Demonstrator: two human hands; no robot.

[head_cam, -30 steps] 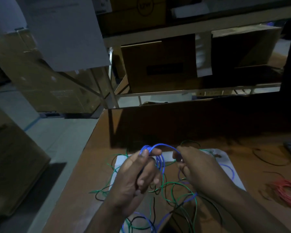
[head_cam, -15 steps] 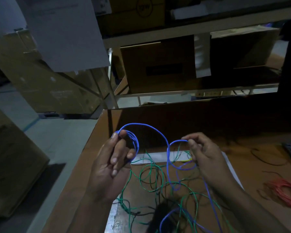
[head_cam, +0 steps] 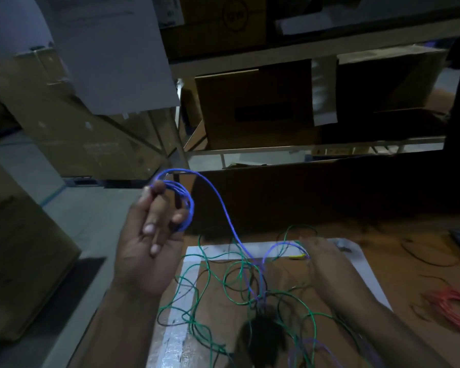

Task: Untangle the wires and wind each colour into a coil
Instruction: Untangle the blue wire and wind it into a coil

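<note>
Here my left hand (head_cam: pixel 149 251) fingers pinch the springy blue wire coil (head_cam: pixel 182 205); I'd grip its slack beside the green tangle (head_cam: pixel 239 285), right hand (head_cam: pixel 327 264) unclear.

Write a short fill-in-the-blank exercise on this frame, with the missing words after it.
1. The left hand holds up a small coil of ____ wire.
2. The right hand is down on the tangle, which is mostly ____ wire.
3. A loose bundle of ____ wire lies apart at the table's right edge.

Missing words: blue; green; red
</note>
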